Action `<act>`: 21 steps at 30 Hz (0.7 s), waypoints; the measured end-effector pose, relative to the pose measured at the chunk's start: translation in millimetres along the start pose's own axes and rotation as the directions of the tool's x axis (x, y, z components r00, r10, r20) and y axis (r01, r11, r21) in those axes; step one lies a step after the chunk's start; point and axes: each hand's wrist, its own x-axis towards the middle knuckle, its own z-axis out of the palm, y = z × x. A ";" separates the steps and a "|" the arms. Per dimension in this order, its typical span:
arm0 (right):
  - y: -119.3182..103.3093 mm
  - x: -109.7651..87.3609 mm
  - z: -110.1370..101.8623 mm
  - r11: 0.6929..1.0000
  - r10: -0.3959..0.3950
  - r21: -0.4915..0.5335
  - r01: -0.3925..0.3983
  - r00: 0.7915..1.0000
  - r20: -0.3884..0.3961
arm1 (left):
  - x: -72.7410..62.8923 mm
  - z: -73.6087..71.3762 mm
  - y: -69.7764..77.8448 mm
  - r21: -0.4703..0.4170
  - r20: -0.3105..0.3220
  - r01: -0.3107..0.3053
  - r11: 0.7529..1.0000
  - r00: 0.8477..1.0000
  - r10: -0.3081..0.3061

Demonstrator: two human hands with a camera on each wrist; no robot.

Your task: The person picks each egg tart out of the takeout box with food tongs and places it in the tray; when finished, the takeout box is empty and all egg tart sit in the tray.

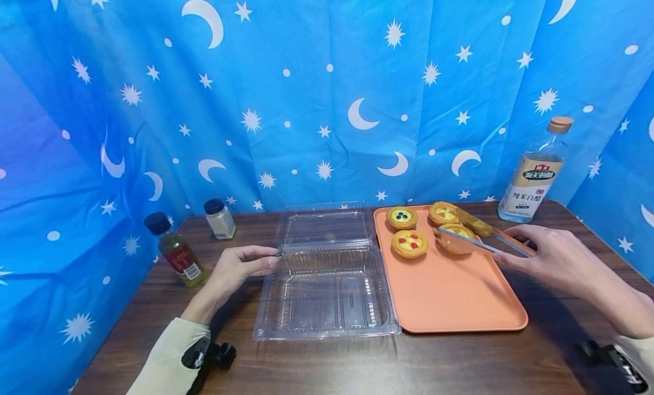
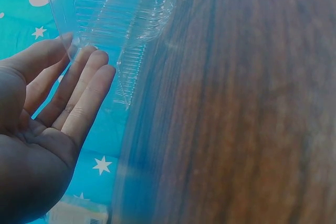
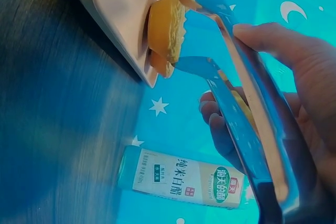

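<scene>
My left hand [image 1: 232,273] pinches the back left edge of a clear plastic clamshell box [image 1: 327,331] between thumb and fingers. The lid [image 1: 327,227] lies folded back behind the base, whose inside holds nothing. In the left wrist view, the thumb and index fingertip meet at the box's rim [image 2: 73,43]. Metal tongs [image 3: 257,93] are in my right hand [image 1: 562,259]. Their tips stand at opposite sides of the front right egg tart [image 3: 165,27], which is on the orange tray [image 1: 455,304]; whether they squeeze it I cannot tell.
Behind the gripped tart is another tart [image 1: 442,213]; to its left are a blueberry-topped tart [image 1: 401,217] and a red-topped one [image 1: 410,244]. A white vinegar bottle [image 1: 528,182] stands back right. At left are an oil bottle [image 1: 181,259] and a black-capped shaker [image 1: 221,220].
</scene>
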 end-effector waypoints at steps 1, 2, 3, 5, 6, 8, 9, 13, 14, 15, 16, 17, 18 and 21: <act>0.0 0.0 -0.2 1.000 0.002 -0.002 -0.002 1.000 -0.004 | -0.1 0.0 0.0 0.002 0.000 0.000 1.000 1.000 0.000; -0.3 -0.1 -0.4 1.000 0.007 -0.004 -0.007 1.000 -0.006 | -0.2 0.0 0.1 0.004 0.000 -0.001 1.000 1.000 0.001; -0.2 -0.2 -0.5 1.000 0.006 -0.007 -0.006 1.000 -0.014 | -0.4 0.1 0.4 0.006 0.000 -0.001 1.000 1.000 0.001; -0.2 -0.3 -1.0 1.000 0.006 -0.015 -0.006 1.000 -0.026 | -0.6 0.2 0.8 0.009 0.000 -0.002 1.000 1.000 0.002; -0.5 -0.4 -1.0 1.000 0.002 -0.018 -0.003 0.999 -0.036 | -0.8 0.2 0.9 0.010 0.000 -0.002 1.000 1.000 0.002; -1.4 -0.1 -1.6 1.000 0.005 -0.022 -0.006 0.999 -0.042 | -1.0 -0.3 0.9 0.011 -0.001 -0.002 1.000 1.000 0.002; -1.4 0.1 -1.9 1.000 0.006 -0.025 -0.007 0.999 -0.045 | -1.1 -0.4 0.8 0.011 -0.002 -0.002 1.000 1.000 0.002; -1.2 -0.1 -3.8 0.999 0.024 -0.028 -0.025 0.999 -0.036 | -1.4 -0.8 -0.1 0.013 -0.004 -0.001 1.000 1.000 0.001; -0.6 -0.2 -4.3 0.999 0.025 -0.031 -0.026 0.999 -0.038 | -1.4 -0.7 -0.1 0.014 -0.003 -0.002 1.000 1.000 0.002; -0.1 -0.3 -4.6 0.999 0.021 -0.035 -0.023 0.999 -0.049 | -1.3 -0.7 -0.1 0.015 -0.003 -0.003 1.000 1.000 0.003; 0.4 -0.6 -4.8 0.999 0.018 -0.037 -0.021 0.998 -0.057 | -1.3 -0.7 -0.1 0.016 -0.002 -0.003 1.000 1.000 0.003; 0.8 -0.7 -4.9 0.999 0.019 -0.038 -0.021 0.998 -0.066 | -1.3 -0.6 -0.1 0.015 -0.003 -0.004 1.000 1.000 0.004; 1.1 -0.8 -4.9 0.999 0.014 -0.042 -0.018 0.997 -0.078 | -1.3 -0.5 0.1 0.017 -0.003 -0.005 1.000 1.000 0.005; 1.4 -1.0 -5.0 0.999 0.018 -0.041 -0.022 0.994 -0.106 | -1.6 0.1 0.5 0.024 -0.006 -0.006 1.000 1.000 0.006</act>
